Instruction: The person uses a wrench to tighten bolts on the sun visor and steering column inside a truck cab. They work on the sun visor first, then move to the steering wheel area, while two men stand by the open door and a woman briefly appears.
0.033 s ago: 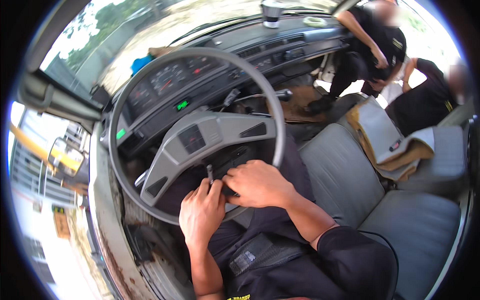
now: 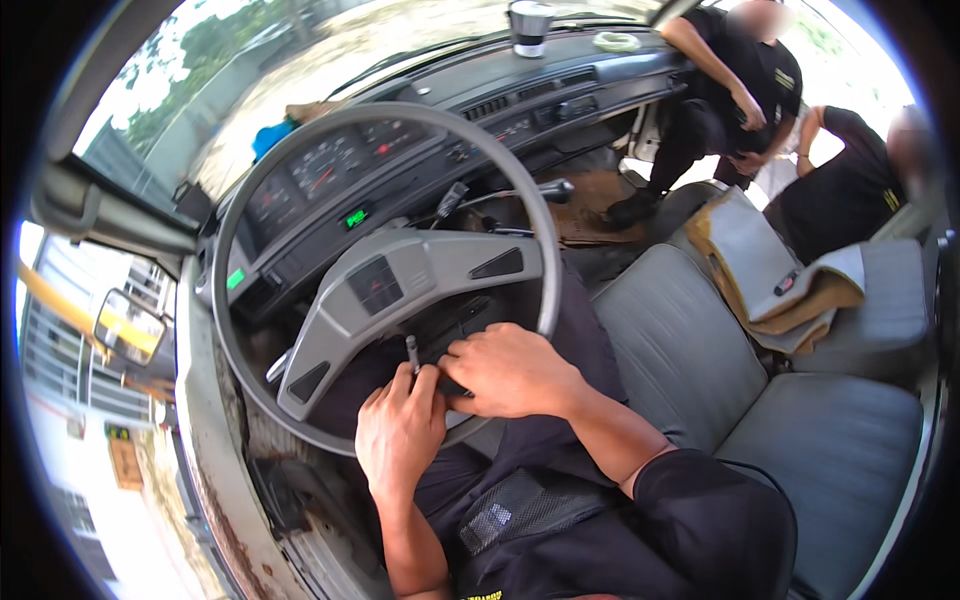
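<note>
My left hand [image 2: 400, 432] is closed at the lower part of the grey steering wheel [image 2: 548, 240]. A short, slim metal rod [image 2: 412, 350] sticks up at its fingertips, and its lower end is hidden by the fingers. Close beside it, my right hand [image 2: 515, 370] is also closed, fingers curled and pointing toward the left hand. Whatever lies under the right fingers is hidden. Behind both hands sits the wheel's wide grey hub [image 2: 415, 265], and dark parts show beneath it.
Grey seats [image 2: 690, 345] lie to my right, with a folded grey-and-brown mat [image 2: 745, 255] bearing a small dark object [image 2: 787, 283]. Two people in black [image 2: 745, 80] are at the far door. A cup [image 2: 530, 28] and a pale ring [image 2: 616, 41] rest on the dashboard.
The whole view has shifted slightly. Both hands keep nearly the same pose, and the metal rod still stands at the left fingertips.
</note>
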The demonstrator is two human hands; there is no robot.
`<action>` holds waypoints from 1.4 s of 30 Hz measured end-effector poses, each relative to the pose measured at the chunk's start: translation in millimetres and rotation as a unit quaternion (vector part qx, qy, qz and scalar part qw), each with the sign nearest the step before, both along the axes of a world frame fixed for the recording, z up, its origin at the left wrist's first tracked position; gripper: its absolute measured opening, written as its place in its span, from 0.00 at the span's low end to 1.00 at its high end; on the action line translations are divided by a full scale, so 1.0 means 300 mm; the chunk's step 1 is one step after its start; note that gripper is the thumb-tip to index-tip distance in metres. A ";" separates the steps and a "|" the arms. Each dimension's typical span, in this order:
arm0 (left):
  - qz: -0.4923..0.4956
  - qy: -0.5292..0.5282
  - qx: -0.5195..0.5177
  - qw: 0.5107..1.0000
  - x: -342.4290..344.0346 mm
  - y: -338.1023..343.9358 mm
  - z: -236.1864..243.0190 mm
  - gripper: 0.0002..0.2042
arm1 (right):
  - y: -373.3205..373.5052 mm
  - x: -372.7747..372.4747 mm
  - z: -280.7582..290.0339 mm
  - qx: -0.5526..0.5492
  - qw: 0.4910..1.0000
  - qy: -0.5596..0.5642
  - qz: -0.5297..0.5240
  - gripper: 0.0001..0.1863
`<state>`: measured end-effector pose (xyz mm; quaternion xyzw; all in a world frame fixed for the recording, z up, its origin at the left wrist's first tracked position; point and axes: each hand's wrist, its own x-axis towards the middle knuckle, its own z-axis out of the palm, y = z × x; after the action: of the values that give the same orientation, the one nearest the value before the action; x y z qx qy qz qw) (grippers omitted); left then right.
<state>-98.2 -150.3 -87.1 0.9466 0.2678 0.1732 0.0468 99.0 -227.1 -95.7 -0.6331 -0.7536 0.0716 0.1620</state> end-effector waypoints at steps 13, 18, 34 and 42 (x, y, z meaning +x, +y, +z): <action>-0.019 -0.006 0.017 1.000 0.021 0.016 -0.013 0.08 | 0.002 0.016 -0.032 0.032 0.999 0.001 -0.014 0.17; -0.015 -0.016 0.004 1.000 0.025 0.012 -0.003 0.07 | 0.004 0.017 -0.039 0.047 0.999 0.011 -0.014 0.18; -0.014 -0.006 0.001 1.000 0.021 0.018 -0.013 0.08 | -0.001 0.016 -0.024 0.034 0.999 -0.003 -0.015 0.18; -0.015 -0.016 -0.002 1.000 0.024 0.013 -0.007 0.07 | -0.001 0.016 -0.018 0.025 1.000 0.001 -0.016 0.18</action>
<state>-90.9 -146.3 -89.3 0.9475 0.2534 0.1866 0.0559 103.9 -227.5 -101.0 -0.6410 -0.7444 0.0514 0.1797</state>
